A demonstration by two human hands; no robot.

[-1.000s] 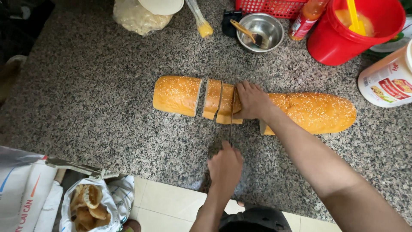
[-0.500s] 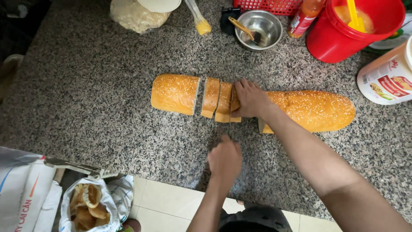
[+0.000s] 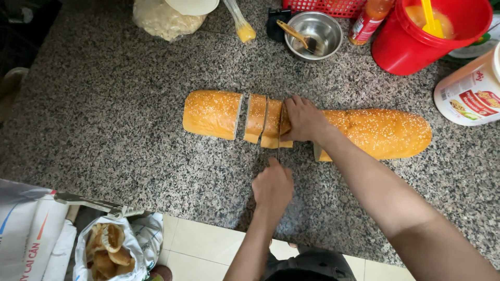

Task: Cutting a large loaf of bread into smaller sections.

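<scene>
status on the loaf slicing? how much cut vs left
Done: end chunk and two slices lie separated at the loaf's left. In hand: left hand runs the knife through the next slice while the right hand steadies the loaf. Left: the long uncut part, more than half.

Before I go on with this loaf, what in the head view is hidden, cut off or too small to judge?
- Knife: the blade shows only as a thin line; the left hand hides its handle.
- Loaf: the right hand covers the part at the cut.
- Red bucket: cut off by the top edge.
- White tub: cut off by the right edge.
- Bag of rolls: cut off by the bottom edge.
</scene>
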